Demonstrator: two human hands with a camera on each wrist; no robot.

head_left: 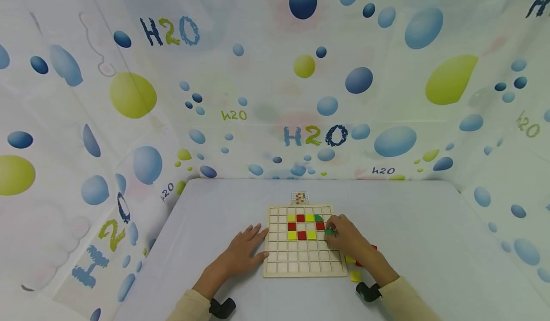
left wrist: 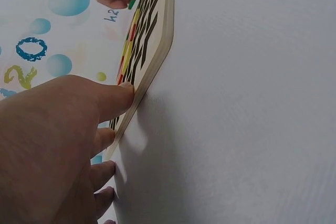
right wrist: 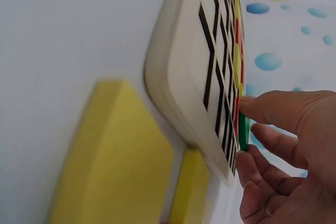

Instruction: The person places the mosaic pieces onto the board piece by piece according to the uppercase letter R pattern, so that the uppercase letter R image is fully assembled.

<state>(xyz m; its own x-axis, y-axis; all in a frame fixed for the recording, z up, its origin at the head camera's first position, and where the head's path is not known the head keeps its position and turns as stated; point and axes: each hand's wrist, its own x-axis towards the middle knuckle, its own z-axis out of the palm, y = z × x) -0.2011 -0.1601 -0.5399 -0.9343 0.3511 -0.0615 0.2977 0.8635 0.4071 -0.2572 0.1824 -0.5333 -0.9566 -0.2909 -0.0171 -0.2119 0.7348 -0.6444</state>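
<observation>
A wooden grid board (head_left: 305, 267) lies on the table with red, yellow and green tiles in its upper cells. My left hand (head_left: 242, 251) has its fingers spread against the board's left edge, the thumb (left wrist: 118, 100) touching the rim. Over the board's right side, my right hand (head_left: 347, 237) pinches a green tile (right wrist: 243, 129) between thumb and fingers, close above the grid. A green tile with a rounded corner (head_left: 318, 218) sits in the top tile row, beside a yellow tile (head_left: 310, 218). A red tile (head_left: 320, 226) lies just left of the pinched one.
Loose yellow (head_left: 355, 276) and red tiles (head_left: 374, 247) lie right of the board, partly hidden under my right forearm. A small card (head_left: 299, 197) with a coloured grid pattern lies behind the board. A patterned curtain (head_left: 266, 72) hangs beyond the white table (head_left: 215, 201).
</observation>
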